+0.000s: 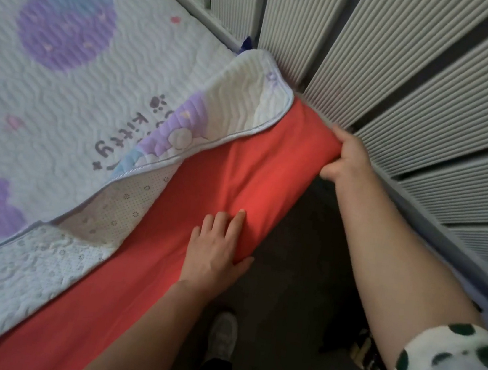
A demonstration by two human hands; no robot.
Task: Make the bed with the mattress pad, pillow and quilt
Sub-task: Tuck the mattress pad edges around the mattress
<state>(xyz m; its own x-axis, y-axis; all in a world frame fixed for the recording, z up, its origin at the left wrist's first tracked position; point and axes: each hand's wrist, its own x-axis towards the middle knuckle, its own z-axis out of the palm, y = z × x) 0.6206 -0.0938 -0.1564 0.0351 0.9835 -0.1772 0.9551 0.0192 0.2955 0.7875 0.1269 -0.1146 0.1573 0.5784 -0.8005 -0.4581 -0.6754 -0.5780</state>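
the step in hand looks to be pulling the red sheet (254,170) taut at the bed's corner, with the mattress pad (61,98) turned back out of the way. the right hand (348,161) pinches the sheet's corner, fingers curled over the top and thumb underneath, with the ribbed wall panels (435,86) just beyond it. the left hand (215,249) lies flat on the sheet at the bed's edge, fingers straight and slightly spread, pressing the cloth down. the pad covers the bed to the left of both hands. its near edge is folded over just above the left hand, so the dotted underside shows. next, i'd judge, the corner needs tucking, then the folded edge must be laid flat again. the rest of the bedding is not in view.
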